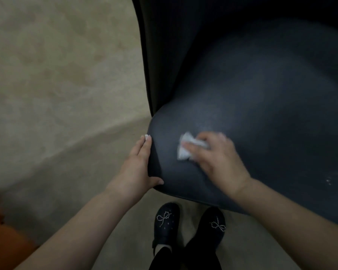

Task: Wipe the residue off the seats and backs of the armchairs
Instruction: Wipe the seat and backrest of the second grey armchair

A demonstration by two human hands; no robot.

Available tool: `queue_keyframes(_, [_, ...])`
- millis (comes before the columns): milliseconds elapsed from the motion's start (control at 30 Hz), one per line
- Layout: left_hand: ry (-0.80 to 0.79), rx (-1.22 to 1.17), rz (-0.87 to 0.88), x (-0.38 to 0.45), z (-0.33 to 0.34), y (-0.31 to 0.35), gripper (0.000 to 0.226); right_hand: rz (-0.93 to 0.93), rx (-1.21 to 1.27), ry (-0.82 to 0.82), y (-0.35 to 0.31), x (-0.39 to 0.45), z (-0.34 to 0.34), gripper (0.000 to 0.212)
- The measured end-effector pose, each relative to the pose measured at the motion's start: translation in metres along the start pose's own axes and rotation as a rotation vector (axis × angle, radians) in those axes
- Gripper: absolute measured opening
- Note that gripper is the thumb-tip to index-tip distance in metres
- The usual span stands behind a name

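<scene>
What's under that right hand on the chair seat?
A crumpled white wipe sticks out from under the right hand, lying on the dark armchair seat. The hand covers the rest of it.

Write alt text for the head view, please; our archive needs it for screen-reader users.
A person's right hand presses a crumpled white wipe onto the dark armchair seat near its front left corner, while the left hand rests on the seat's edge. White residue specks remain at far right; dark shoes stand on beige floor below.
</scene>
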State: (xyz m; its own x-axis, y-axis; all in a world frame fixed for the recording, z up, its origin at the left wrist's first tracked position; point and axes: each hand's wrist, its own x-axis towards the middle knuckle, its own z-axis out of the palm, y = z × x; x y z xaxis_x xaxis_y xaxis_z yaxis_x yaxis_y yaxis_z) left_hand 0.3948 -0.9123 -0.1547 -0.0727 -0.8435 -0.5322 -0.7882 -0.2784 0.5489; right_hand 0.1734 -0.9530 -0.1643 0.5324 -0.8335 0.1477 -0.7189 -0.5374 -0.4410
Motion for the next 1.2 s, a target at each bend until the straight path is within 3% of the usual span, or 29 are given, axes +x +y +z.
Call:
queue_keyframes(133, [0.013, 0.031, 0.002, 0.000, -0.001, 0.004, 0.120, 0.327, -0.021, 0.149, 0.009, 0.050, 0.000, 0.035])
queue_keyframes(267, [0.060, 0.116, 0.032, 0.001, -0.001, 0.016, 0.114, 0.046, -0.020, 0.044, -0.022, 0.005, 0.018, 0.042])
queue_keyframes(333, [0.090, 0.196, 0.091, 0.004, -0.002, 0.024, 0.111, 0.044, -0.010, 0.036, -0.012, -0.028, 0.010, 0.038])
queue_keyframes(533, [0.134, 0.340, 0.221, 0.016, 0.009, 0.060, 0.107, 0.614, -0.141, 0.426, 0.063, -0.049, -0.029, 0.037])
queue_keyframes(733, [0.122, 0.409, 0.357, 0.030, 0.041, 0.117, 0.103, 0.397, -0.049, 0.310, 0.047, -0.055, -0.026, 0.039])
queue_keyframes(933, [0.069, 0.498, 0.448, 0.041, 0.065, 0.155, 0.101, 0.785, -0.196, 0.516, 0.107, -0.115, -0.064, 0.038])
queue_keyframes(1100, [0.018, 0.530, 0.508, 0.048, 0.088, 0.186, 0.104, 0.569, -0.127, 0.399, 0.088, -0.118, -0.053, 0.037])
queue_keyframes(1200, [-0.006, 0.560, 0.552, 0.053, 0.102, 0.207, 0.105, 0.649, -0.191, 0.438, 0.126, -0.135, -0.081, 0.037])
